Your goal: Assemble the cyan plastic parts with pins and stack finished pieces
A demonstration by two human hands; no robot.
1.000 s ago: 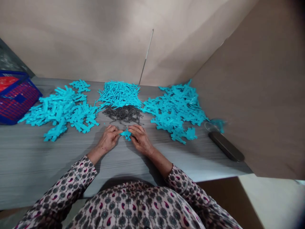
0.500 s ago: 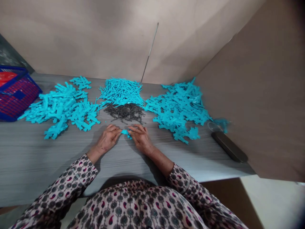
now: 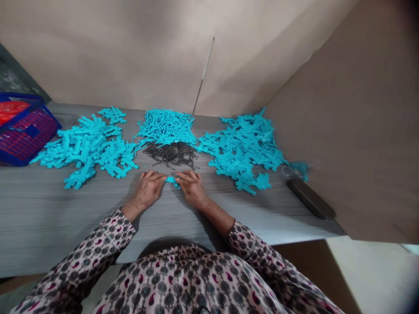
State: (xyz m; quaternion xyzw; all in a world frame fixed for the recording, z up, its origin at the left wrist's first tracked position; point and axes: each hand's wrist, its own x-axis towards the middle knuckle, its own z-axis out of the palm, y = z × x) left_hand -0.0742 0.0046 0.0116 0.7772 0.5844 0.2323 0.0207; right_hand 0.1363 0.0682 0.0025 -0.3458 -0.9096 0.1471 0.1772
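Here my left hand [image 3: 147, 188] and my right hand [image 3: 192, 187] lie low on the grey surface [image 3: 65, 218], fingertips drawn together from both sides and pinched on one small turquoise piece [image 3: 171, 180] between them. That piece sits on the surface just in front of me.

Just beyond my knuckles lies a heap of dark pins [image 3: 172, 154], and touching its far edge is a heap of thin turquoise sticks [image 3: 165, 126]. To the left spreads a pile of flat turquoise parts [image 3: 88, 148]; a similar pile [image 3: 242, 150] spreads to the right, near my right hand but apart from it. A dark oblong object [image 3: 310, 199] (I cannot tell what it is) lies by the right edge.

At the far left stands a blue basket [image 3: 24, 135] with something red [image 3: 13, 109] in it. Brown board walls [image 3: 131, 52] close off the back and right, with a thin rod [image 3: 203, 74] leaning at the back.
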